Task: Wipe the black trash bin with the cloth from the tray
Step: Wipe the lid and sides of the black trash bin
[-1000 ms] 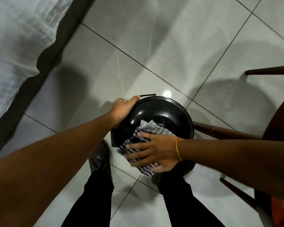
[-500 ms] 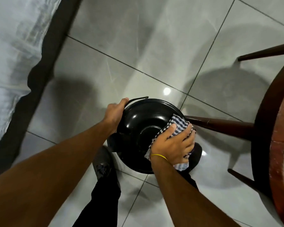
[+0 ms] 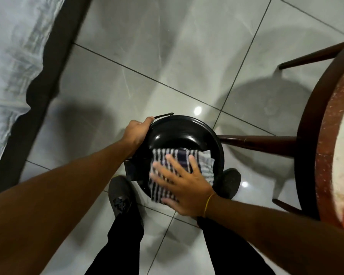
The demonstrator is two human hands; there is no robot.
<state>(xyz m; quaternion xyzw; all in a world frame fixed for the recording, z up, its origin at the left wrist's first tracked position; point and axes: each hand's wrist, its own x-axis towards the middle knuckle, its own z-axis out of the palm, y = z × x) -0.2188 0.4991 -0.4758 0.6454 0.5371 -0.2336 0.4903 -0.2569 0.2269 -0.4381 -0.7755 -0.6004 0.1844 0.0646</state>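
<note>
The black trash bin (image 3: 177, 132) stands on the tiled floor between my feet, its round glossy lid facing up. My left hand (image 3: 136, 132) grips the bin's left rim beside a thin wire handle. A dark-and-white striped cloth (image 3: 205, 163) lies spread over the near half of the lid. My right hand (image 3: 184, 187) presses flat on the cloth with fingers spread, a yellow band on the wrist. The tray is not in view.
A round wooden table (image 3: 310, 147) with dark legs stands at the right; one leg (image 3: 256, 141) reaches close to the bin. A white curtain (image 3: 12, 62) and a dark strip run along the left. My shoes (image 3: 120, 195) flank the bin on grey tiles.
My right hand slid the cloth from the bin's right edge back across the near part of the lid, fingers now flat and spread. The left hand kept its grip on the rim.
</note>
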